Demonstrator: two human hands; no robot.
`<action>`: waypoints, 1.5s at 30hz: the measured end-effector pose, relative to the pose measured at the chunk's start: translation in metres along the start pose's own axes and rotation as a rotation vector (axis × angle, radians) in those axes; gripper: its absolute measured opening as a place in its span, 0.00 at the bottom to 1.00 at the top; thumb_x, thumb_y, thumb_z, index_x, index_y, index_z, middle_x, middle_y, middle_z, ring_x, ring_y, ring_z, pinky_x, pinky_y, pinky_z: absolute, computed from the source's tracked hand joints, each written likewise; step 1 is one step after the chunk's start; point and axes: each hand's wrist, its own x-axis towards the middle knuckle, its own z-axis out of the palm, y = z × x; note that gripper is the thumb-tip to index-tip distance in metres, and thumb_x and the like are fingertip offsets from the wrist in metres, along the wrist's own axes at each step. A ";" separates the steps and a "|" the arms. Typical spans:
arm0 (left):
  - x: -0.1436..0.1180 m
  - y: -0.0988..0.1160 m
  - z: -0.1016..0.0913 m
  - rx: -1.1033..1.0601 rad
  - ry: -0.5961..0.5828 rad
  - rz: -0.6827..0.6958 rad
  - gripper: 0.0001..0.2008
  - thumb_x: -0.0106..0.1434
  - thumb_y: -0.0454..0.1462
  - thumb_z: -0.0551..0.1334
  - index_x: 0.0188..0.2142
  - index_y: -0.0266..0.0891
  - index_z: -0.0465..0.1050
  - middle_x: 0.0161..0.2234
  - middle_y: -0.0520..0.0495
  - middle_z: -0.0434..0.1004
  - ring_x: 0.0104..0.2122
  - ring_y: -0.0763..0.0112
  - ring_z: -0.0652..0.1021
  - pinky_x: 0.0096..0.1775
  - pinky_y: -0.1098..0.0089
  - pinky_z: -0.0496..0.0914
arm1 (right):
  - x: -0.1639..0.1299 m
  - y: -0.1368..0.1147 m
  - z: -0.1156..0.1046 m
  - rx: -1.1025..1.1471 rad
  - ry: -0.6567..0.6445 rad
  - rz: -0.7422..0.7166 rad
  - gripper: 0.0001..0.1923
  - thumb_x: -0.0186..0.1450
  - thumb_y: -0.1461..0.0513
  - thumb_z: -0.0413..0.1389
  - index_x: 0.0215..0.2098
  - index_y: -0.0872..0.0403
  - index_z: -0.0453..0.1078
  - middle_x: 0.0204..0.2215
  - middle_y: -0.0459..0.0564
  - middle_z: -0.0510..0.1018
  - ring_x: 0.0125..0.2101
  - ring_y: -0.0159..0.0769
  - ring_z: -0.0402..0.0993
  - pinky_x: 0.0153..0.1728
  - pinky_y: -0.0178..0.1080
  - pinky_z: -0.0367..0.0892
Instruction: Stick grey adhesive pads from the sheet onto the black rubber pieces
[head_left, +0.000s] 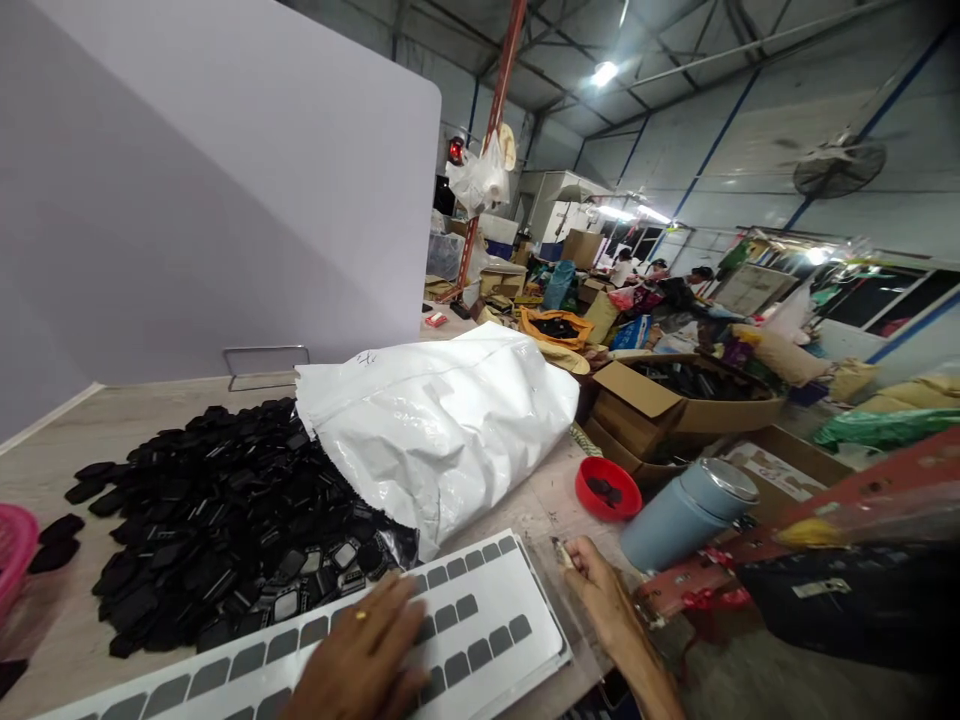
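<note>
**Two hands at the sticker sheet**

We see the left hand (360, 655) lying palm down on a white sheet (480, 640) printed with rows of grey rectangular pads (456, 608), its fingers spread and flat, gripping nothing; a ring sits on one finger. The sheet lies on the counter (135, 420) and runs out from under this hand to either side.

The right hand (596, 590) rests just past the sheet's right edge, at the rim of the counter, with its fingers curled together around something small and pale at the fingertips (too small for us to say what it is).

Just beyond the left hand spreads a heap of small black parts (217, 510), touching the far edge of the sheet. A white plastic bag (442, 420) lies beyond both hands, its torn mouth over the heap. Beyond the right hand sits a red bowl (607, 488) with a few dark pieces inside, and to that hand's right a grey-blue flask (686, 512) lies tilted. A pink basket (13, 550) shows far off to the left hand's left.
</note>
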 end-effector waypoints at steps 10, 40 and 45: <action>0.061 0.052 0.061 -0.016 -0.293 0.378 0.39 0.59 0.61 0.53 0.63 0.44 0.54 0.59 0.29 0.63 0.58 0.34 0.64 0.54 0.39 0.59 | -0.054 -0.013 -0.010 0.106 -0.184 -0.012 0.10 0.68 0.54 0.45 0.36 0.49 0.65 0.28 0.42 0.72 0.32 0.35 0.71 0.32 0.34 0.64; 0.065 0.057 0.043 -0.087 -0.435 0.353 0.37 0.58 0.61 0.54 0.63 0.52 0.54 0.61 0.30 0.58 0.59 0.32 0.60 0.52 0.32 0.56 | -0.034 -0.034 -0.005 -0.206 -0.232 -0.284 0.09 0.66 0.63 0.46 0.27 0.52 0.62 0.22 0.41 0.68 0.26 0.32 0.66 0.27 0.33 0.54; 0.066 0.061 0.042 -0.136 -0.478 0.299 0.38 0.56 0.61 0.56 0.63 0.53 0.54 0.62 0.29 0.57 0.60 0.30 0.58 0.53 0.29 0.53 | -0.035 -0.036 -0.005 -0.246 -0.255 -0.345 0.08 0.64 0.65 0.46 0.27 0.51 0.62 0.23 0.42 0.70 0.26 0.32 0.67 0.28 0.34 0.54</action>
